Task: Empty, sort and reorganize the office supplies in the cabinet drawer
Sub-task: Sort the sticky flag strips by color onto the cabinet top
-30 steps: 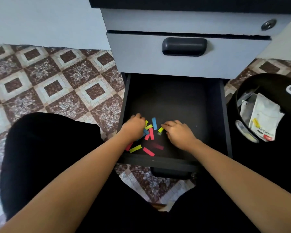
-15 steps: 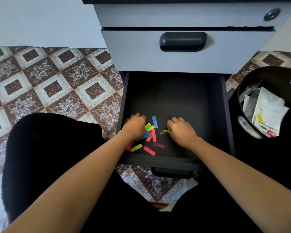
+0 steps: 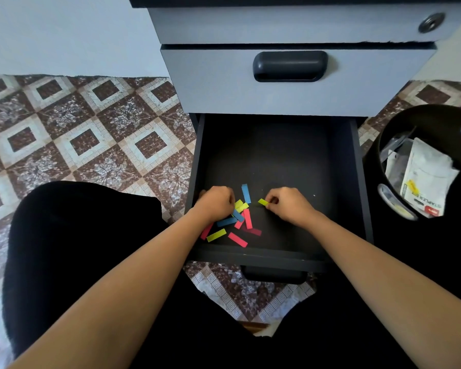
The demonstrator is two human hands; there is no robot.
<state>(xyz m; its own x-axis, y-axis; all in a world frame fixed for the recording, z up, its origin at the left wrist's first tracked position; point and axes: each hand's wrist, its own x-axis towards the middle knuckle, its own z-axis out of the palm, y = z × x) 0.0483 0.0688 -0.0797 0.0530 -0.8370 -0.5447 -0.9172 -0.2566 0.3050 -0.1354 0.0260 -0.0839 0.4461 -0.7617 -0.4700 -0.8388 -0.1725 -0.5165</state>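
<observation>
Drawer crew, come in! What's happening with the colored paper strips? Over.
Right hand pinches one yellow strip. Left hand curled on the strip pile, hold unclear. Nothing blocks either hand.

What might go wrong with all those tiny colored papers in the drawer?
The right hand pinches just one yellow strip by its end, so it may slip and flutter away. The dark red strip near the front wall of the drawer barely shows against the black floor and might get missed. The left hand sits curled at the edge of the pile and may nudge strips apart.
</observation>
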